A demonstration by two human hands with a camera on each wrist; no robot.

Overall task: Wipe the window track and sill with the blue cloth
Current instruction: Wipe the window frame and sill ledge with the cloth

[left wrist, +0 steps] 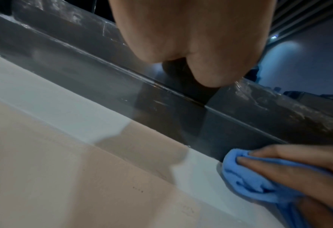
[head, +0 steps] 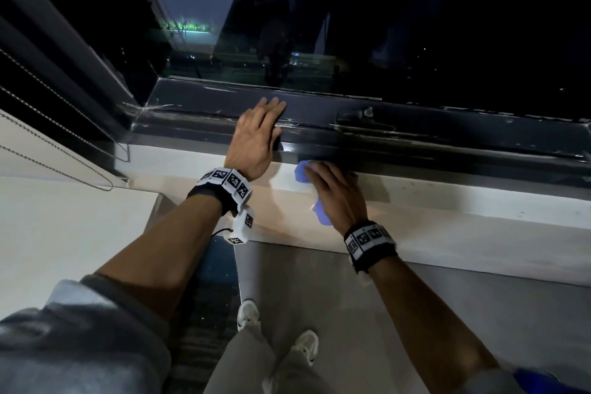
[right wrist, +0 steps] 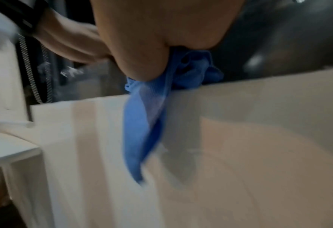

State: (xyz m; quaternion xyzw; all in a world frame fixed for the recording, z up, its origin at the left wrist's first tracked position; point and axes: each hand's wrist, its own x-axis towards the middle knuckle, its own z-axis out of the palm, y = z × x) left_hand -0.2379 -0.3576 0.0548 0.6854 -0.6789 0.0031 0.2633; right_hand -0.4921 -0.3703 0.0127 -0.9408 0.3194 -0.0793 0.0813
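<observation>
- A grey sleeve (head: 73, 339) on the left arm fills the near corner of the head view; below stand pale trousers (head: 256, 361) and white shoes (head: 308, 345) on the floor (head: 367, 313).
- The right hand (head: 339, 192) lies palm down on the cloth (head: 303, 174), fingers laid nearly straight across the bunched fabric and pressing it to the sill (head: 447, 217); the left wrist view shows the fingertips (left wrist: 259, 162) on top of the folds, right where the sill meets the dark frame.
- The blue cloth sits at the back edge of the sill, touching the base of the track (head: 415, 137); one loose tail trails toward the sill's front edge, seen hanging blurred in the right wrist view (right wrist: 142, 123).
- The left hand (head: 256, 137) rests flat and empty on the track just to the left of the right hand, fingers straight and together, pointing toward the glass (head: 415, 25).
- Both wrists carry bands (head: 228, 182) with black-and-white markers.
- The dark track shows pale streaks and scuffs, and a small knob (head: 367, 112) stands on it to the right of the left hand.
- A beaded blind cord (head: 64, 163) hangs at far left, looping beside the frame's corner.
- The glass is dark, with faint reflections.
</observation>
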